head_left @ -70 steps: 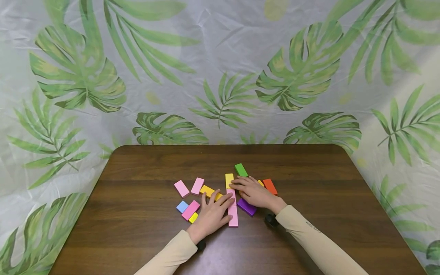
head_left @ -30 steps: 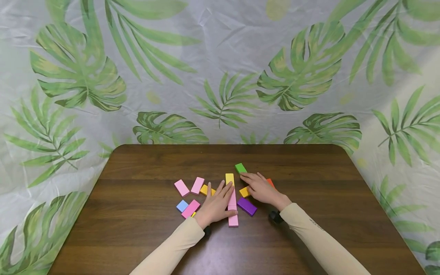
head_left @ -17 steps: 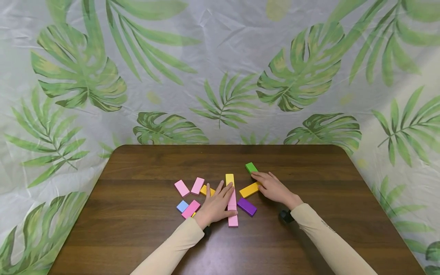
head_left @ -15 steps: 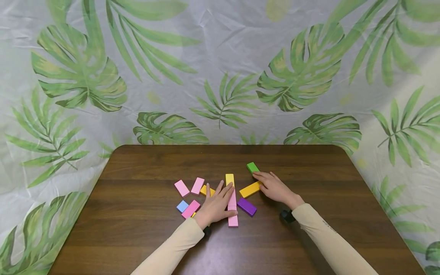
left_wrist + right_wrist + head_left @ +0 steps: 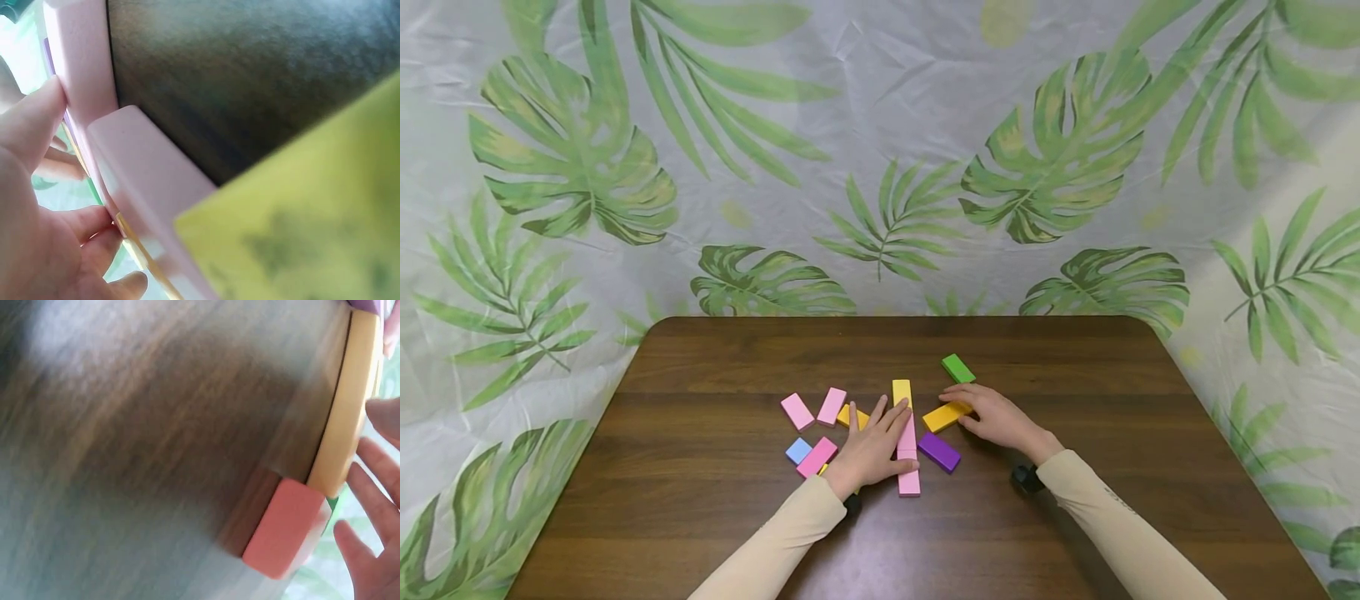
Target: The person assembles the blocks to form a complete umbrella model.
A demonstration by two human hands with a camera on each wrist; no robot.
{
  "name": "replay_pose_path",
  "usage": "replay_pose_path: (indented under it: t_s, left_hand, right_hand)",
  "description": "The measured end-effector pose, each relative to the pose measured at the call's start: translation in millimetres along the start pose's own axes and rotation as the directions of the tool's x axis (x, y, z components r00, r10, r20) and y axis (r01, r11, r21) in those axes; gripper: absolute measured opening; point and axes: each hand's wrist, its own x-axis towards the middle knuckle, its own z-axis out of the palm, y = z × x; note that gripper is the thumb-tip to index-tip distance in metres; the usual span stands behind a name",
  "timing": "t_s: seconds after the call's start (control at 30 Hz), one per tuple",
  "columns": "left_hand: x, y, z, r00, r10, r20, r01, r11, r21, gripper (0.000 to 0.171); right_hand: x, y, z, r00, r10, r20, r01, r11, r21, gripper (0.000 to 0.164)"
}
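My left hand (image 5: 872, 450) lies with fingers spread over a straight column of pink blocks (image 5: 908, 477) topped by a yellow block (image 5: 901, 390). In the left wrist view its thumb touches the side of a pink block (image 5: 84, 62). My right hand (image 5: 1003, 421) is above an orange block (image 5: 943, 416), thumb on the near side and fingers on the far side. The green block (image 5: 958, 367) lies just beyond those fingers, apart from them. A red block (image 5: 284, 528), hidden under the right hand in the head view, abuts the orange block's end in the right wrist view.
A purple block (image 5: 939, 452) lies right of the column. Left of it are an orange block (image 5: 853, 416) partly under the left hand, light pink blocks (image 5: 797, 412), a blue block (image 5: 799, 452) and a darker pink block (image 5: 817, 457). All rest on a brown wooden table (image 5: 700, 517).
The green block has shifted right, pushed by my right hand, which has since left it and come back over the orange block. My left hand slid slightly up the column earlier, then stayed still.
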Motion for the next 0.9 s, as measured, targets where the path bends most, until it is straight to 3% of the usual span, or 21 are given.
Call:
replay_pose_path:
  t_s: [0.6, 0.9]
  left_hand:
    - [-2.3, 0.9, -0.8, 1.0, 0.005, -0.008, -0.005, 1.0, 0.004, 0.08]
    - [-2.0, 0.2, -0.2, 1.0, 0.004, -0.007, -0.004, 1.0, -0.003, 0.08]
  right_hand:
    - [11, -2, 3, 1.0, -0.028, -0.014, 0.027, 0.999, -0.037, 0.031]
    - [22, -6, -1, 0.998, 0.008, -0.057, -0.012, 0.998, -0.059, 0.033]
